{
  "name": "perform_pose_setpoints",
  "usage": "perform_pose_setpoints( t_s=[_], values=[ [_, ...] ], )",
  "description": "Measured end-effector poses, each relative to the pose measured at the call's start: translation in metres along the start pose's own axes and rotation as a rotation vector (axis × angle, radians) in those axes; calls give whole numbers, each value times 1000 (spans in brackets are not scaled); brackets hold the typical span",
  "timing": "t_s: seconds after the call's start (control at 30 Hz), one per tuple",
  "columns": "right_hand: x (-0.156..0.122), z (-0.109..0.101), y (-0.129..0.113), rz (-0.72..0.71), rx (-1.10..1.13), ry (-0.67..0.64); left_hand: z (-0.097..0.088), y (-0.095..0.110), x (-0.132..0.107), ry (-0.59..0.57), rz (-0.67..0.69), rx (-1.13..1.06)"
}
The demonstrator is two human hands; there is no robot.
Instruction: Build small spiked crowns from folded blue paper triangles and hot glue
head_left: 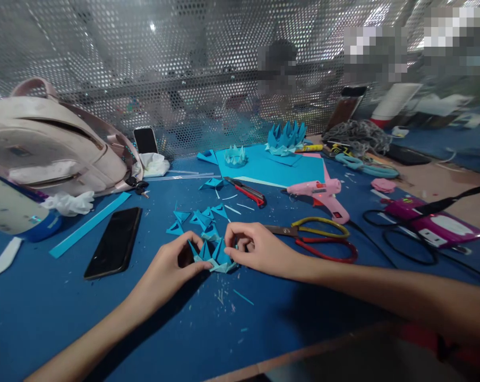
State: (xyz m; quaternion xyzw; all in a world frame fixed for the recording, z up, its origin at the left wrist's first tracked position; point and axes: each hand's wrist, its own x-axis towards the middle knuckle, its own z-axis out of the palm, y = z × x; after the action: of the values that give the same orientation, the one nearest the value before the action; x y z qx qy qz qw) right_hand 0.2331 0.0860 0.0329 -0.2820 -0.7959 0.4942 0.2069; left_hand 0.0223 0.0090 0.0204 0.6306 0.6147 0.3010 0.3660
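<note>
Paper crown (223, 266) on the counter (156, 334) is pinched by the left hand (179, 263), thumb in front, and the right hand (259, 249), fingers (240, 237) curled, forearms (122, 315) slanting in from either side, folded pieces (201, 218) just beyond, scissors (295, 232) beside the right hand.

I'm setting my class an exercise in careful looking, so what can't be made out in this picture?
- Head view: part of the folded blue paper piece, covered by the left hand and right hand.
- Head view: the tips of the scissors, behind the right hand.
- Head view: the rest of the patterned container, cut off by the left edge.
- Head view: any print on the purple item, too small and blurred.
</note>
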Motion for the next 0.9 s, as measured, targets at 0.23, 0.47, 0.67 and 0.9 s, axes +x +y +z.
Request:
perform_pose_setpoints(
  t_s=[0.23,0.47,0.67,0.9],
  values=[
    [-1,1,0,-3,-31,-1,0,0,-1,9,6,14],
    [-1,1,-1,-2,-75,-2,1,1,0,15,1,17],
    [-2,2,-2,8,-99,-6,2,-1,0,29,7,13],
    [0,2,-2,9,-149,-2,3,1,0,30,-10,30]
  ],
)
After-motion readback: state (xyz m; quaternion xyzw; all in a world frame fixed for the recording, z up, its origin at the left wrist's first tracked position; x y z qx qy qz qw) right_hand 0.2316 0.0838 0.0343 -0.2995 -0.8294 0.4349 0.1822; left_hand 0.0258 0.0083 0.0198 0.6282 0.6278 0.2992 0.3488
